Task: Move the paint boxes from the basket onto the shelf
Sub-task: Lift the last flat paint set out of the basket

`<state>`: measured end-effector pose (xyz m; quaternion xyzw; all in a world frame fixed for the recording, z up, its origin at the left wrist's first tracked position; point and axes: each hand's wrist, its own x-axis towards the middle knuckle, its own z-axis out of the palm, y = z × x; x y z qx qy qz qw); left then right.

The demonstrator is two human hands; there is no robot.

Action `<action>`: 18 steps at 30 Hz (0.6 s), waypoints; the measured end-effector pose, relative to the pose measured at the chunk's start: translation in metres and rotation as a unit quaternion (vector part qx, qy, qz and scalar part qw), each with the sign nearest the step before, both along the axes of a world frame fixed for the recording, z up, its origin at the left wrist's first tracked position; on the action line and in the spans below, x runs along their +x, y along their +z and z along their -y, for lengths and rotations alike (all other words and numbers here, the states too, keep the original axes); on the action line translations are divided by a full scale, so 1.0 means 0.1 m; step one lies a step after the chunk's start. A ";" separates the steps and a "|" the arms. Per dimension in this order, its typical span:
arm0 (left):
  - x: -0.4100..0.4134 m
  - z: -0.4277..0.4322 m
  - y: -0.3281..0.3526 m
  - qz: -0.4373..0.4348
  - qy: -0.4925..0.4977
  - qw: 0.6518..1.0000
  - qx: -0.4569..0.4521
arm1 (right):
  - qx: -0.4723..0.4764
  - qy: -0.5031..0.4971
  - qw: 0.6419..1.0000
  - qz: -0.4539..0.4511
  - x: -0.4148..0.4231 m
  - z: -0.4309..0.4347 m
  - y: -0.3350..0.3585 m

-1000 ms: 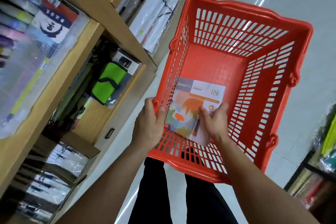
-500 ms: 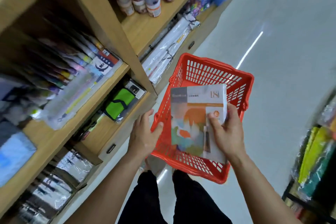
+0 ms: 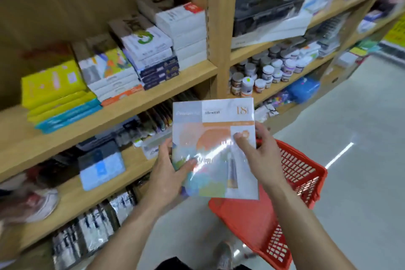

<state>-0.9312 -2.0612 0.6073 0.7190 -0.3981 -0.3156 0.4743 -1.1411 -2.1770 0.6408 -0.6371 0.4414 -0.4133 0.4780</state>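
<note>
I hold a flat paint box (image 3: pixel 213 149) wrapped in shiny film, with pastel colour patches and "18" at its top right, in front of the wooden shelf (image 3: pixel 122 107). My left hand (image 3: pixel 168 173) grips its lower left edge, thumb on the front. At the box's right edge my right hand (image 3: pixel 260 158) grips it, thumb on the front. The red plastic basket (image 3: pixel 291 204) sits below and behind the box on the floor side, its inside mostly hidden. A stack of similar paint boxes (image 3: pixel 109 72) lies on the shelf board at upper left.
Yellow and teal packs (image 3: pixel 54 94), white and dark blue box stacks (image 3: pixel 157 55) and small paint jars (image 3: pixel 263 72) fill the shelves. A vertical wooden post (image 3: pixel 219 28) divides the bays. Lower boards hold wrapped packs (image 3: pixel 100 166). Grey floor (image 3: pixel 350 116) lies to the right.
The paint box has come up out of the basket to shelf height. My left hand left the basket rim and took the box. The view swung up toward the shelves.
</note>
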 end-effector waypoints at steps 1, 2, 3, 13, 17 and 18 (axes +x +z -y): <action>0.14 -0.13 0.08 0.007 0.018 1.000 -0.010 | -0.012 0.018 1.000 -0.005 0.16 -0.09 0.06; 0.29 -0.26 0.15 0.011 0.036 0.999 -0.018 | -0.020 0.035 0.999 -0.007 0.31 -0.17 0.10; 0.43 -0.41 0.22 0.015 0.053 0.998 -0.025 | -0.022 0.054 0.998 -0.010 0.46 -0.26 0.12; 1.74 -2.09 0.69 0.111 0.213 0.970 -0.041 | -0.067 0.239 0.967 -0.058 2.07 -1.30 0.62; 2.24 -2.59 0.83 0.141 0.267 0.953 -0.015 | -0.090 0.243 0.965 -0.042 2.76 -1.67 0.70; 2.34 -2.67 0.87 0.145 0.279 0.949 -0.013 | -0.094 0.239 0.966 -0.033 2.94 -1.75 0.71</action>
